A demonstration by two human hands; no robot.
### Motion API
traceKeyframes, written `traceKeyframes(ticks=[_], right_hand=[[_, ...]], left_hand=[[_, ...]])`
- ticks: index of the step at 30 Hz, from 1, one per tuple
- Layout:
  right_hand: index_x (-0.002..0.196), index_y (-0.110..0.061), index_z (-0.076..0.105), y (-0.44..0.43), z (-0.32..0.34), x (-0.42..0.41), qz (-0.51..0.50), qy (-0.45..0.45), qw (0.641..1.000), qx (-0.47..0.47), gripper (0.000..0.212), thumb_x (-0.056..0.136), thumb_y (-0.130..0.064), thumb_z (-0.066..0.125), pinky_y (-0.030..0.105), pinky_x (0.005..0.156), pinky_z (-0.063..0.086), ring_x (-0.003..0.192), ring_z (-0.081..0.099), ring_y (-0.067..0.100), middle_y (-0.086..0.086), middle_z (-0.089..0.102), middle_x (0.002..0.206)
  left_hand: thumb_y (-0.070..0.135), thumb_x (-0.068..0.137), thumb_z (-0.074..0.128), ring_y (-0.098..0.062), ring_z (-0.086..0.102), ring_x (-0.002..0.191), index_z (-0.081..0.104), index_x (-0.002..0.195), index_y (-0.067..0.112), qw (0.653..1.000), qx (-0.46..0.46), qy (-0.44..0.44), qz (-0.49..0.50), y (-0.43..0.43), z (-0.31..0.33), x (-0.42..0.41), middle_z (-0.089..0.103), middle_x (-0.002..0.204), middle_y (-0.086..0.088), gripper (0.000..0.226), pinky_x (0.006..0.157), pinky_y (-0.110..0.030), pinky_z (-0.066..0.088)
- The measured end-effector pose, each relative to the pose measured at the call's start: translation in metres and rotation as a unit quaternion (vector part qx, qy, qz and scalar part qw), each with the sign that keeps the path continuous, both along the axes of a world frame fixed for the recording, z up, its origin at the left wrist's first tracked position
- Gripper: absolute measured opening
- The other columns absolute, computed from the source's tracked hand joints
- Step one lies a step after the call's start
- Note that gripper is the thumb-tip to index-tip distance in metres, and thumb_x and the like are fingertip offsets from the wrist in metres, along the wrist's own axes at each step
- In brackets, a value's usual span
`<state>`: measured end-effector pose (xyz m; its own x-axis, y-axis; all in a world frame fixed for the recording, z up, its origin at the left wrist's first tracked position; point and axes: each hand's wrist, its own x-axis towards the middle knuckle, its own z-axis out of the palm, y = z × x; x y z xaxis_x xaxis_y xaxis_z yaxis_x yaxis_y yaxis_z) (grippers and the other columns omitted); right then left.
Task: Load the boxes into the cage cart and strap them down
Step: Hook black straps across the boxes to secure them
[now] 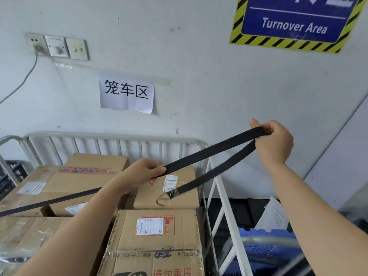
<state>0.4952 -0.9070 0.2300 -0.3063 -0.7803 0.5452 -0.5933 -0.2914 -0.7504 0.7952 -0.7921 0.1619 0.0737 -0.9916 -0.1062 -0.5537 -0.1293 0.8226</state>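
Note:
A black strap (207, 154) is stretched above several cardboard boxes (157, 230) stacked in the white cage cart (111, 136). My left hand (139, 174) grips the strap over the middle boxes. My right hand (272, 140) holds it raised at the right, where it folds over my fingers. From there the loose end hangs down to a metal hook (165, 198) with a green tag, dangling in front of a box. The rest of the strap runs from my left hand across the boxes to the left edge of the view.
The cart's right side rail (225, 196) stands next to the boxes. A blue pallet (266, 244) and black crates (239, 212) lie on the floor to the right. The wall behind carries a paper sign (127, 94), sockets (57, 46) and a Turnover Area sign (294, 22).

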Motion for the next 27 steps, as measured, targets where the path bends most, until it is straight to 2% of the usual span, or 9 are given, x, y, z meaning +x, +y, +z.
traceKeyframes(ticks=[6,11,14,16,18,21,23,25,27], right_hand=[[0.068,-0.006,0.053,-0.018,-0.014,-0.024,-0.004,-0.036,0.999,0.032,0.05,0.092,-0.05,0.057,0.032,0.06,0.036,0.064,0.045,0.025,-0.001,0.048,0.059],[0.067,-0.007,0.053,-0.041,-0.037,-0.049,0.066,0.083,0.985,0.134,0.05,0.096,-0.048,0.051,0.038,0.063,0.043,0.068,0.055,0.034,0.009,0.055,0.064],[0.065,-0.013,0.057,-0.057,-0.063,-0.07,0.117,0.133,0.957,0.23,0.043,0.096,-0.043,0.053,0.038,0.068,0.052,0.061,0.06,0.033,0.008,0.056,0.057],[0.068,-0.015,0.061,-0.072,-0.081,-0.089,0.154,0.164,0.929,0.295,0.027,0.091,-0.028,0.059,0.039,0.065,0.054,0.054,0.058,0.029,0.006,0.057,0.055],[0.068,-0.014,0.059,-0.089,-0.098,-0.112,0.169,0.223,0.9,0.334,0.017,0.085,-0.016,0.058,0.035,0.06,0.05,0.055,0.055,0.026,0.005,0.057,0.057],[0.067,-0.017,0.055,-0.111,-0.117,-0.146,0.159,0.326,0.865,0.346,0.02,0.087,-0.02,0.057,0.029,0.056,0.037,0.063,0.052,0.025,0.003,0.056,0.066],[0.07,-0.018,0.056,-0.123,-0.129,-0.169,0.149,0.364,0.845,0.363,0.02,0.089,-0.02,0.053,0.028,0.055,0.036,0.068,0.054,0.023,0.002,0.057,0.071],[0.073,-0.021,0.056,-0.133,-0.142,-0.186,0.151,0.367,0.825,0.402,0.019,0.089,-0.015,0.047,0.027,0.054,0.038,0.072,0.056,0.024,0.002,0.057,0.075],[0.084,-0.018,0.059,-0.137,-0.152,-0.193,0.173,0.301,0.822,0.453,0.018,0.09,-0.012,0.043,0.027,0.049,0.043,0.064,0.056,0.026,0.005,0.058,0.075]], left_hand=[[0.035,0.096,0.054,-0.01,0.054,0.057,0.057,0.069,0.011,0.996,0.039,-0.074,-0.018,-0.011,-0.017,-0.017,0.059,0.06,0.001,0.036,0.069,-0.025,0.043],[0.035,0.095,0.055,-0.012,0.052,0.058,0.055,0.065,0.015,0.995,0.069,-0.066,-0.021,-0.029,-0.03,-0.057,0.058,0.058,0.003,0.037,0.068,-0.026,0.042],[0.032,0.095,0.056,-0.011,0.051,0.057,0.053,0.063,0.017,0.995,0.076,-0.058,-0.02,-0.042,-0.037,-0.092,0.056,0.056,0.005,0.036,0.068,-0.025,0.043],[0.032,0.095,0.056,-0.01,0.051,0.056,0.053,0.064,0.018,0.994,0.087,-0.061,-0.008,-0.051,-0.046,-0.114,0.055,0.055,0.006,0.034,0.068,-0.025,0.043],[0.031,0.095,0.057,-0.011,0.05,0.057,0.053,0.062,0.019,0.993,0.098,-0.055,0.026,-0.058,-0.057,-0.128,0.055,0.055,0.006,0.035,0.067,-0.025,0.043],[0.03,0.094,0.058,-0.015,0.052,0.059,0.054,0.064,0.016,0.989,0.11,-0.059,0.085,-0.064,-0.075,-0.138,0.055,0.059,0.001,0.033,0.067,-0.029,0.044],[0.03,0.094,0.058,-0.016,0.052,0.061,0.055,0.066,0.015,0.983,0.125,-0.07,0.117,-0.064,-0.085,-0.145,0.056,0.061,-0.001,0.032,0.066,-0.03,0.044],[0.03,0.094,0.059,-0.016,0.052,0.062,0.055,0.069,0.015,0.975,0.15,-0.086,0.137,-0.063,-0.097,-0.152,0.056,0.064,-0.002,0.029,0.064,-0.029,0.042],[0.03,0.094,0.058,-0.016,0.052,0.063,0.056,0.072,0.014,0.968,0.181,-0.1,0.144,-0.061,-0.107,-0.158,0.057,0.066,-0.002,0.027,0.062,-0.027,0.042]])
